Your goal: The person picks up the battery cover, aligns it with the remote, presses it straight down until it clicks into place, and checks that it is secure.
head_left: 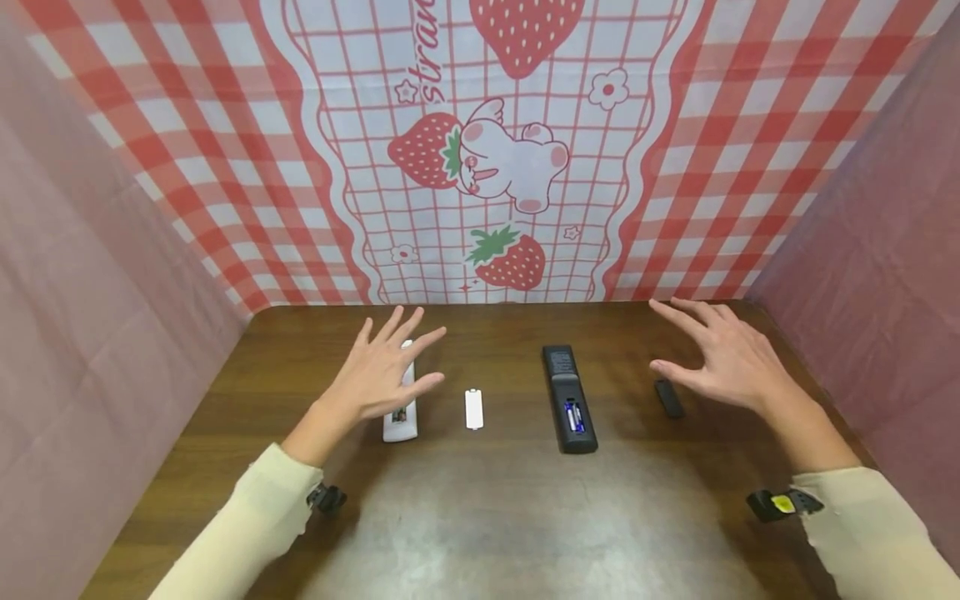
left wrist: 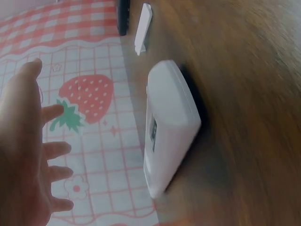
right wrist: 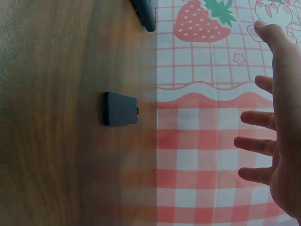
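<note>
My left hand, fingers spread, hovers over a white remote whose battery slot faces up; the hand hides part of it. The left wrist view shows the remote apart from that hand. A white battery cover lies to the remote's right. Right of centre is a black remote, its open slot holding blue batteries. Spread fingers and thumb also mark my right hand, raised near a black battery cover. The right wrist view shows that cover untouched by the hand.
The wooden table ends at a strawberry-print cloth hanging behind it. Pink cloth walls stand at the left and right. Both wrists wear dark strapped devices.
</note>
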The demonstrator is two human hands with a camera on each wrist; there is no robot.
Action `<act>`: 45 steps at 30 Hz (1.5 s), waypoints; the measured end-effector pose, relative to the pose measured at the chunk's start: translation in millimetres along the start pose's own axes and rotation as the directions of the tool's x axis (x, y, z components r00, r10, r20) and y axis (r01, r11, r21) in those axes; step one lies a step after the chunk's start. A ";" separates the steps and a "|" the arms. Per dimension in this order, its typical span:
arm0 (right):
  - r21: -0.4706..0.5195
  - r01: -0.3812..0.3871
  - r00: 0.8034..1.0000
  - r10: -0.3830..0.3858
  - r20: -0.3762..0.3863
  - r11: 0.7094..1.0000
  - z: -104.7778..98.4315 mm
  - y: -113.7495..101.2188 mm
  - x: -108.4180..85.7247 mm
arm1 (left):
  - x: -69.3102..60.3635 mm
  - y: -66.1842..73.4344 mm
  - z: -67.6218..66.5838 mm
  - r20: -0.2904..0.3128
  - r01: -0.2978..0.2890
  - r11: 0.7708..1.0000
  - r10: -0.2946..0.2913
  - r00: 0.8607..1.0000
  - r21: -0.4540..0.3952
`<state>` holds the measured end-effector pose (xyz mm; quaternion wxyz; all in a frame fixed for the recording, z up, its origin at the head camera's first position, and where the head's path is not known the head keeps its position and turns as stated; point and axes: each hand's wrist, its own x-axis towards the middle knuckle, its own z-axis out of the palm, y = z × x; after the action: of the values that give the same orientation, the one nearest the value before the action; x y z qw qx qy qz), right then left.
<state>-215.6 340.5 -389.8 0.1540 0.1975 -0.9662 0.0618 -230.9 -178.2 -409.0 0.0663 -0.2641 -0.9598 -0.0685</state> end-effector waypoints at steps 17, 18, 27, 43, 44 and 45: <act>-0.022 -0.025 0.999 0.025 0.021 0.999 12.3 -6.2 -6.8 | 23.3 19.4 7.5 0.004 0.007 0.998 -0.006 1.000 -0.060; -0.024 -0.026 0.999 0.027 0.024 0.999 12.4 -6.4 -6.9 | 24.8 20.9 7.8 0.006 0.007 0.998 -0.006 1.000 -0.064; -0.012 -0.015 1.000 0.015 0.006 1.000 18.2 -8.5 -5.7 | 34.4 30.7 14.6 0.014 0.013 0.995 -0.012 1.000 -0.096; 0.093 -0.073 0.997 0.072 0.018 0.993 20.7 -13.0 -7.2 | 48.1 51.4 25.8 0.077 0.058 0.990 -0.048 0.996 -0.132; 0.093 -0.075 0.997 0.074 0.016 0.993 21.1 -13.2 -7.0 | 49.2 53.1 27.6 0.077 0.060 0.989 -0.050 0.996 -0.133; 0.089 -0.076 0.997 0.075 0.018 0.993 21.6 -13.0 -6.8 | 50.1 55.0 29.0 0.077 0.062 0.989 -0.051 0.996 -0.136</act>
<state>-210.3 327.2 -411.7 0.1355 0.1679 -0.9703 0.1095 -247.9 -101.7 -424.0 0.0105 -0.2430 -0.9616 -0.1271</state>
